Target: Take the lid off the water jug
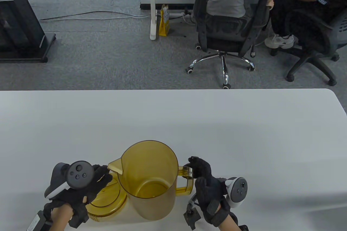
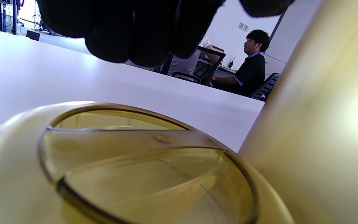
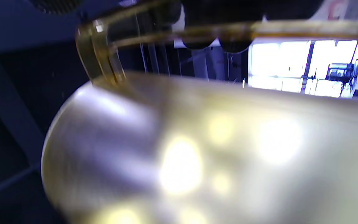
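Both hands flank the water jug [image 1: 147,179], which stands open-mouthed near my edge of the table [image 1: 244,133]. Right hand [image 1: 210,187] has its fingers curled round the jug's handle [image 1: 185,181], I think to hold the body steady. The lid [image 1: 107,199] is already off, lying on the table just left of the jug and touching its base. Over it hovers my left hand [image 1: 81,190], fingers loosely bent; whether they hold the lid I cannot tell, as the tracker hides them.
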{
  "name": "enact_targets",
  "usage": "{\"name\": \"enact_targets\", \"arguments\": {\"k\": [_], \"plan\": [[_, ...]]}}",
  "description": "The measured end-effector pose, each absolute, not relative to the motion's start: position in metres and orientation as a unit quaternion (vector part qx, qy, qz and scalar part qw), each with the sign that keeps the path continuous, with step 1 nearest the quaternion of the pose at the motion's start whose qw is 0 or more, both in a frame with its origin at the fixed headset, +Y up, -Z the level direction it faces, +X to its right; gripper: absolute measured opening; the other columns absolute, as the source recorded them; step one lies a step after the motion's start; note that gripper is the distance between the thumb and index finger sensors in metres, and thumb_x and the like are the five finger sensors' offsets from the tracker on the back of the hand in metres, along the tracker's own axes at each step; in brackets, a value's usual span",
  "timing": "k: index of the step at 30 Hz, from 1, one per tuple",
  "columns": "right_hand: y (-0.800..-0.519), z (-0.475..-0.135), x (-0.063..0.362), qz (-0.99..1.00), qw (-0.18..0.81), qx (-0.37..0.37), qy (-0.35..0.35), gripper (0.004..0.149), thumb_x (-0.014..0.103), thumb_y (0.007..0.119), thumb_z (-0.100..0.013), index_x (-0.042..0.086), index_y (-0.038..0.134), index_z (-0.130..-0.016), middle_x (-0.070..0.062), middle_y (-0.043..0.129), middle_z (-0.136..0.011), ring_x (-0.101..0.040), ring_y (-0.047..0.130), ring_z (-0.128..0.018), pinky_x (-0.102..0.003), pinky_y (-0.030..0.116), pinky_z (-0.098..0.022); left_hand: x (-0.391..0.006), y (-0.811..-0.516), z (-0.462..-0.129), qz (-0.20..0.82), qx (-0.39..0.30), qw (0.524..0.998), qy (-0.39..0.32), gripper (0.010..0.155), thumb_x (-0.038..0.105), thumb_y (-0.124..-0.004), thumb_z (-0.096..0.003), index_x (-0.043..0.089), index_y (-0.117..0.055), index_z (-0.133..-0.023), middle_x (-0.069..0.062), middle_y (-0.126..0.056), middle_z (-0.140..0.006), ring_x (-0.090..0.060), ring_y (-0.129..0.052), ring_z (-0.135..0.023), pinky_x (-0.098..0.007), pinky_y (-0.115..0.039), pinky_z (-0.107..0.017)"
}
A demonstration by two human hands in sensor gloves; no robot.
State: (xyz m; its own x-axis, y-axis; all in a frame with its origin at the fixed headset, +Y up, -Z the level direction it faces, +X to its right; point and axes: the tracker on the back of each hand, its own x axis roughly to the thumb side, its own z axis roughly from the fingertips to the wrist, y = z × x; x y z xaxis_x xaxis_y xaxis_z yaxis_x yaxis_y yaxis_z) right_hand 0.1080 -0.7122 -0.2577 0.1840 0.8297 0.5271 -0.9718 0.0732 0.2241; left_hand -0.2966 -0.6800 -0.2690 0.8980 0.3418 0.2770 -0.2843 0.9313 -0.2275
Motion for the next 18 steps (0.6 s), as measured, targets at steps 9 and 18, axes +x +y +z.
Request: {"name": "enact_targets", "arguments": {"k": [9,18], "plan": [[-0.682,-0.251,0.158,0.775,0.573,0.207,-0.170,0.073,0.059,0.056,-0.057,0.001,0.066,-0.100,-0.032,0.077,-0.079,-0.050,0.077,-0.061,-0.063,0.064,-0.042,-0.287,-0.674,-0.268,0.155,-0.092,0.966,-0.185,0.059,0.048,-0.064,-0.0518,0.010,-0.078,-0.096,-0.023,-0.085,-0.093,-0.044,-0.082,-0.082,-0.058,-0.068,-0.061],[-0.699,-0.257,0.172,0.924,0.336,0.154,-0.094,0.069,0.049,0.065,-0.057,-0.008,0.069,-0.096,-0.041,0.068,-0.086,-0.060,0.066,-0.071,-0.071,0.053,-0.049,-0.289,-0.678,-0.267,0.164,-0.090,0.970,-0.157,0.060,0.048,-0.064,-0.0517,0.011,-0.077,-0.096,-0.024,-0.084,-0.094,-0.045,-0.080,-0.083,-0.058,-0.067,-0.061]]}}
